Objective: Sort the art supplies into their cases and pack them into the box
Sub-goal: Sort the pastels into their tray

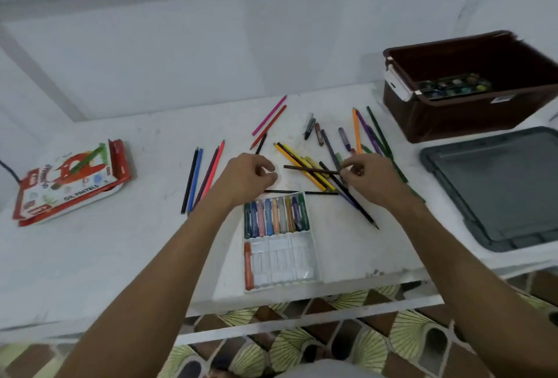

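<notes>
Nearest on the white desk (pixel 90 257) lies a clear plastic pastel tray (pixel 305 269) with two rows of slots. Its near row holds one orange-red oil pastel (pixel 248 266) at the left end; the far row is filled with pastels (pixel 276 216) in green, blue, pink, peach, grey, ochre and dark green.

Just beyond the tray, the left hand (pixel 249 177) hovers with fingers curled loosely, holding nothing. The right hand (pixel 373 180) pinches one end of a dark brown pencil (pixel 311 169), which lies level above a heap of coloured pencils (pixel 305 166), yellow, orange and black among them.

To the left of the hands, four pencils (pixel 202 178) lie side by side: black, blue, dark red and pink. Farther left sits the red and white oil pastels box (pixel 71 187).

Farther back lie pink and red pencils (pixel 269 122), a few loose crayons (pixel 317 133), and orange, purple and green pencils (pixel 370 133).

At the right edge rests a grey lid (pixel 495 190). Beyond it stands a brown storage box (pixel 471 112) containing a watercolour palette (pixel 453 85).
</notes>
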`<state>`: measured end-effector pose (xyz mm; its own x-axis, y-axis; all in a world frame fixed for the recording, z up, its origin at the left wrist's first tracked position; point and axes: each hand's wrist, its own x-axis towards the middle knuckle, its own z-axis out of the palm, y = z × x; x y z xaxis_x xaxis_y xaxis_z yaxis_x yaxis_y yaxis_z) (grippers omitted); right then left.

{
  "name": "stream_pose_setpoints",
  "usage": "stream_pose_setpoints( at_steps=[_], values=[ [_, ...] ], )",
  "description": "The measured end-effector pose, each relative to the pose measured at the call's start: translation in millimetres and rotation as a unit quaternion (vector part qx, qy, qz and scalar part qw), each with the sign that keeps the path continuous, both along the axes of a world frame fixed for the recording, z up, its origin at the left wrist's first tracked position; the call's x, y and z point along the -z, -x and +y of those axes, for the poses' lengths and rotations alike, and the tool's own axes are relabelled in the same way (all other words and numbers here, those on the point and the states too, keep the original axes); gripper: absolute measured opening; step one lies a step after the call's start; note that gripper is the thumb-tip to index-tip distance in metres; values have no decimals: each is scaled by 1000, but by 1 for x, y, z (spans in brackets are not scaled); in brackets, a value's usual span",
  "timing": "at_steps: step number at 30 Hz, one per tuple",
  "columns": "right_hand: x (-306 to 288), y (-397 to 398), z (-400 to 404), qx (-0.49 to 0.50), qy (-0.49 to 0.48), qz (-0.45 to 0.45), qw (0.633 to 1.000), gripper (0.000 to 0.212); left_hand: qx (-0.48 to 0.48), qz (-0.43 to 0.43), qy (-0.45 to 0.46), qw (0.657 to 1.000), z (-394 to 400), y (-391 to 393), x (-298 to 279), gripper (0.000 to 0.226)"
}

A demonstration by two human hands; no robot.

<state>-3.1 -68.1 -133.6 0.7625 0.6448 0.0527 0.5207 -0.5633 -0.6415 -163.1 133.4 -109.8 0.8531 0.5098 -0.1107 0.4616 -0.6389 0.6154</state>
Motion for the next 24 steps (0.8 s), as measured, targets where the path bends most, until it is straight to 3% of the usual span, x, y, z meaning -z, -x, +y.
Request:
stream_pose_setpoints(
  at_steps=[12,17,21,24],
  values=[
    [-2,-55,82,6,21,17,1000,23,7,20,-48,999,39,-147,16,30],
    [11,-68,111,45,50,33,997,27,11,33,-43,998,44,-176,25,17],
    [16,-70,118,74,46,16,996,26,17,52,-41,998,40,-187,30,32],
    [19,-72,118,82,62,4,995,22,3,42,-15,999,41,-186,33,26]
  ],
)
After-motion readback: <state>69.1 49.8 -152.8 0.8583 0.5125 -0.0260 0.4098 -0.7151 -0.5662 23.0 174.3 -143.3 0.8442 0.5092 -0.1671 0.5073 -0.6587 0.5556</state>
